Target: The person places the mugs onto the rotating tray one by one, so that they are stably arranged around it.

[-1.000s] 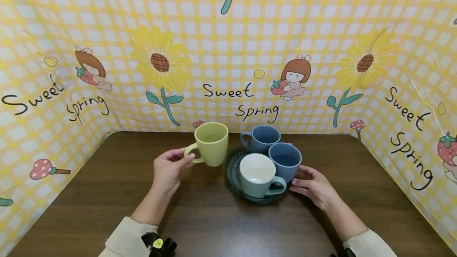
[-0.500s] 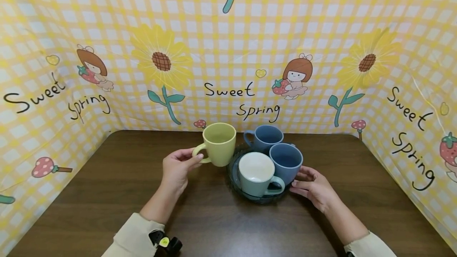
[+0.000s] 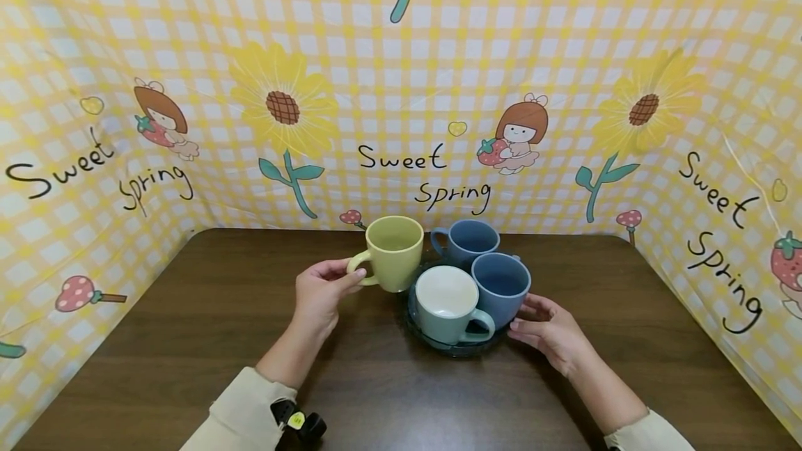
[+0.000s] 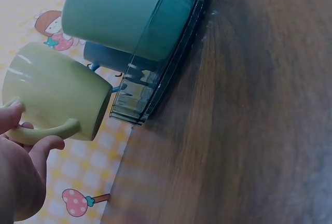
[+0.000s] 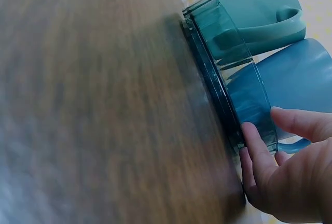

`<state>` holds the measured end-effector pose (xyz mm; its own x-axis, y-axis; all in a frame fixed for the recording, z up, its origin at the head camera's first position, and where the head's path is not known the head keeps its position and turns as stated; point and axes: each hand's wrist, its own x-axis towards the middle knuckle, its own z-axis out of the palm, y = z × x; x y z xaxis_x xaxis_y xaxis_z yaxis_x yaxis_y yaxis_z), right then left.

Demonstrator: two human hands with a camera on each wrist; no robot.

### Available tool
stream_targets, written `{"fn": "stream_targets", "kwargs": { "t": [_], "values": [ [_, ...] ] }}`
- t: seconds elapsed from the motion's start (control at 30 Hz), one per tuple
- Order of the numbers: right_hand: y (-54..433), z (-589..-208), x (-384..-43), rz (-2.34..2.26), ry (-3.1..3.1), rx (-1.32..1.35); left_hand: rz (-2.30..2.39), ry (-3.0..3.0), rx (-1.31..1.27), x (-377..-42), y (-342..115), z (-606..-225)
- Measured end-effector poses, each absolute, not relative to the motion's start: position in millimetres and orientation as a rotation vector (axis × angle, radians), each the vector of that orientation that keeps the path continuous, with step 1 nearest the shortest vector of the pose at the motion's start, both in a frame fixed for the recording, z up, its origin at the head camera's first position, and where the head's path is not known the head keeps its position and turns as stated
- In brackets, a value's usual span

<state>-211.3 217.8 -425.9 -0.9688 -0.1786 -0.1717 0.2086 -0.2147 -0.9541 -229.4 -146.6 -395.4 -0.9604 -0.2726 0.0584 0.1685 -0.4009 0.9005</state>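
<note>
My left hand [image 3: 322,294] pinches the handle of a yellow-green mug [image 3: 395,256], held upright at the left back rim of a round teal glass tray [image 3: 413,336]. The left wrist view shows this mug's base close to the tray's wall. In the tray stand a pale green mug [image 3: 445,319] with a white inside, a blue mug [image 3: 498,298] at the right, and another blue mug [image 3: 470,246] behind. At the tray's right side, my right hand [image 5: 290,167] holds its edge, thumb at the rim and fingers low on the outer wall.
The tray stands on a dark wooden table [image 3: 207,326]. Checked yellow cloth [image 3: 388,89] with printed flowers and girls rises behind the table and along both sides. Table surface stretches in front of the tray and to its left and right.
My left hand has carried the yellow-green mug rightward, up to the tray's left rim. The pale green mug has shifted slightly left. My right hand stays at the tray's edge.
</note>
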Motion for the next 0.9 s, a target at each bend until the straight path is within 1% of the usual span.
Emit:
{"fn": "stream_targets", "kwargs": {
  "t": [0.53,0.9],
  "values": [
    [216.9,-424.1,-206.8,-2.265,1.834,0.064,-2.456,-1.546,0.127,-236.5,-134.5,-398.0],
    [222.6,-425.1,-213.2,-2.244,1.833,-0.019,-2.451,-1.577,0.15,-239.2,-125.5,-397.1]
  ]
}}
